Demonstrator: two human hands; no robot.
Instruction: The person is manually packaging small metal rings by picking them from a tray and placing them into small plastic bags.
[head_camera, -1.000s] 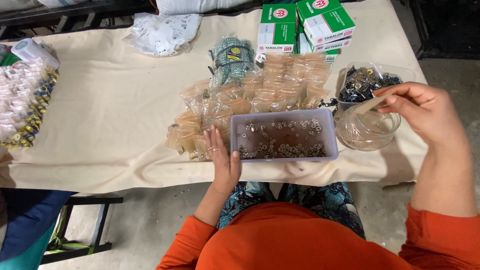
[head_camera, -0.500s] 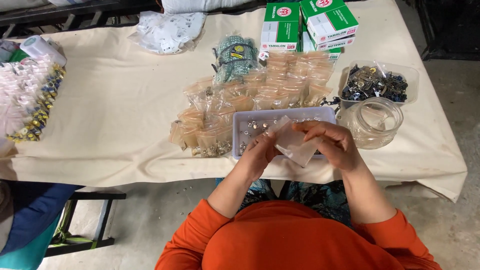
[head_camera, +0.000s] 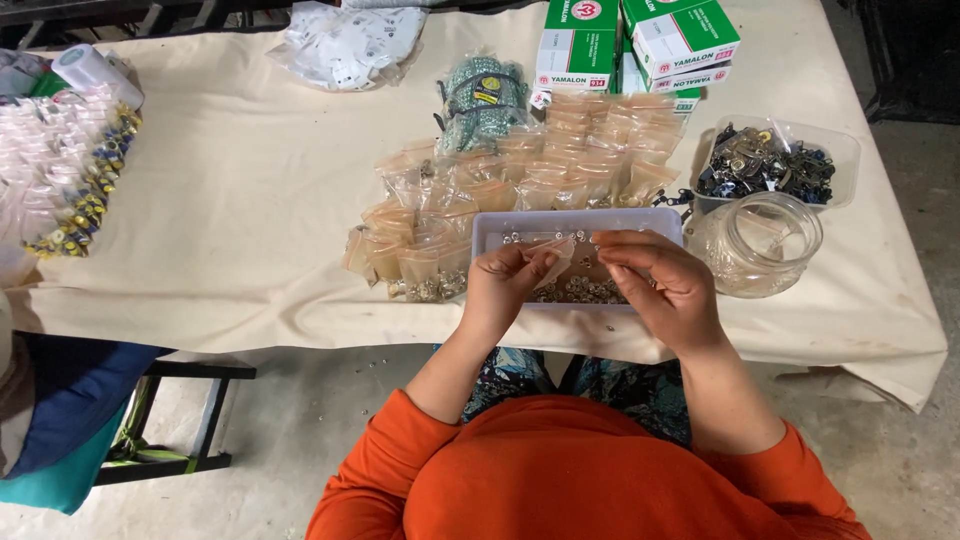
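Between both hands, over the tray: a small clear bag, flat, thin, see-through, mouth pulled apart. Pinched at its near edge by left hand, fingers closed on the plastic; right hand curled over the other edge, thumb and forefinger narrow, whether gripping the bag or a small part cannot be told. A second ago left hand flat beside the tray, right hand out by the jar; now both drawn in together, so filling seems under way. Under the hands, small metal pieces in the tray. Just right of right hand, the glass jar. Beyond the hands, rows of filled bags; farther off, green boxes.
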